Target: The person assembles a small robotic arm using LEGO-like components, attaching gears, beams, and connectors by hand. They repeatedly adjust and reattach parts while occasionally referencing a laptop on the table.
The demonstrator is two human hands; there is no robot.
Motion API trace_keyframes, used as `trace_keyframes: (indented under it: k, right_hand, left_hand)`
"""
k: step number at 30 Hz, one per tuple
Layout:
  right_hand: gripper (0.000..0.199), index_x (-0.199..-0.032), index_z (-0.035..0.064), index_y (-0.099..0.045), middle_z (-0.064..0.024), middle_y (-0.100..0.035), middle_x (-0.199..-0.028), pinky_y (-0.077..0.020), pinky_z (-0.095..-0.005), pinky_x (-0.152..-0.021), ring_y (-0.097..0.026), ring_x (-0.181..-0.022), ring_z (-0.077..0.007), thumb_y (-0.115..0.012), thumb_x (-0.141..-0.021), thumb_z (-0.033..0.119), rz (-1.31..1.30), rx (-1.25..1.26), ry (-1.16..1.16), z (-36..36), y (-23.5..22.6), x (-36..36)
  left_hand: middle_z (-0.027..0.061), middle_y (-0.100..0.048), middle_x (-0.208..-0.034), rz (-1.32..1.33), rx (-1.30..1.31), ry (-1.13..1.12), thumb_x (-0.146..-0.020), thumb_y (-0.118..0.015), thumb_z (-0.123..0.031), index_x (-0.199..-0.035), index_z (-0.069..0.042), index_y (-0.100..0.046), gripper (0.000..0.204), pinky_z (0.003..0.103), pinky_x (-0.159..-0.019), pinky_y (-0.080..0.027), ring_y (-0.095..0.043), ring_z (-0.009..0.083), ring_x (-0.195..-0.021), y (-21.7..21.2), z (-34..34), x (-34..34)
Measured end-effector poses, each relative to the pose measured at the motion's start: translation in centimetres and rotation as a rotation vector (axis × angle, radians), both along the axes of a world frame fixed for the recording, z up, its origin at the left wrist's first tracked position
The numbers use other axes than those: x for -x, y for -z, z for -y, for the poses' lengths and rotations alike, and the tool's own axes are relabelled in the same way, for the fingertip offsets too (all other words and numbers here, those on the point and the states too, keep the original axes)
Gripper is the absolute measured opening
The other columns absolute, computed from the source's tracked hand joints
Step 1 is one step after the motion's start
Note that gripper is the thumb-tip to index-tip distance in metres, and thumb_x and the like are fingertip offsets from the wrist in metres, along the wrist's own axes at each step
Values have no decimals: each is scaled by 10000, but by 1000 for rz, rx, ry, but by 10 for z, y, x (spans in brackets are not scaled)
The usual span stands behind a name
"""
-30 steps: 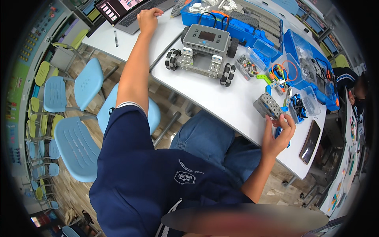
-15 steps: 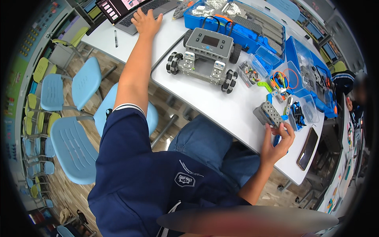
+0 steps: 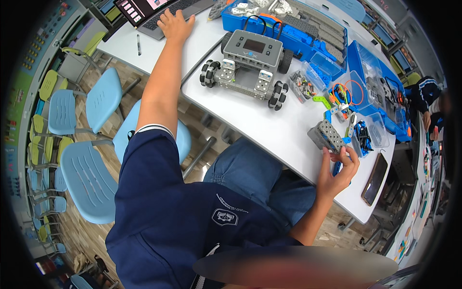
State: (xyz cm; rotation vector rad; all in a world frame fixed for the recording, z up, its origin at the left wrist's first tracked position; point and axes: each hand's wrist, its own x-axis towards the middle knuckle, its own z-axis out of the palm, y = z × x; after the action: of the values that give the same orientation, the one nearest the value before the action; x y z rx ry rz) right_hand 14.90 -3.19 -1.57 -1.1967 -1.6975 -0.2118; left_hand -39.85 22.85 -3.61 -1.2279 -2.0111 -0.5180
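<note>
My left hand (image 3: 176, 26) reaches far forward, its fingers spread over the near edge of an open laptop (image 3: 168, 14). Over on the right, my right hand (image 3: 340, 174) grips the lower end of a grey perforated building-kit assembly (image 3: 327, 136) between thumb and fingers. Blue and bright green pieces are joined to or lie against its far end; which, I cannot tell. Between my hands stands a grey wheeled robot (image 3: 252, 60) with a small dark screen on top.
Behind the robot sits a blue parts case (image 3: 288, 33), with a second blue case (image 3: 380, 96) to its right. Small clear boxes (image 3: 304, 85) hold loose parts. A phone (image 3: 374, 179) lies near the right table edge, a pen (image 3: 139, 45) at left. Blue chairs (image 3: 89, 180) stand left; another person (image 3: 426, 98) is far right.
The whole view has shifted slightly. My left hand stays at the laptop and my right hand keeps its grip on the grey assembly. At far right, the other person's arm has moved.
</note>
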Motion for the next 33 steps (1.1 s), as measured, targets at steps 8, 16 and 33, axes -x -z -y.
trace_keyframes:
  k: [8, 16, 33]
  right_hand:
    - [491, -1159, 22, -590, -165, -575, -1160, -501, -274, -653, -632, -711, -157, -833, -740, -59, -9, -5, -20, -1, 1, 0]
    - [488, -1159, 18, -592, -168, -574, -1167, -502, -276, -659, -632, -711, -153, -833, -741, -55, -10, 4, -14, 0, -1, 0]
    - [512, -1166, 31, -578, -163, -573, -1146, -503, -269, -646, -627, -696, -150, -829, -733, -73, 15, -7, -1, 0, -1, 1]
  left_hand:
    - [254, -458, -1385, -29, -62, 47, -905, -574, -485, -1209, -122, -668, 482, 589, -1053, -242, -375, 416, -1273, 3, -1, 3]
    - [240, -478, -1367, -15, -22, 34, -931, -544, -434, -1195, -121, -677, 430, 584, -1035, -253, -383, 413, -1268, 5, -6, 7]
    - [250, -447, -1434, 36, 171, -80, -921, -513, -578, -1241, -148, -682, 562, 615, -1092, -189, -348, 423, -1345, -5, -7, 3]
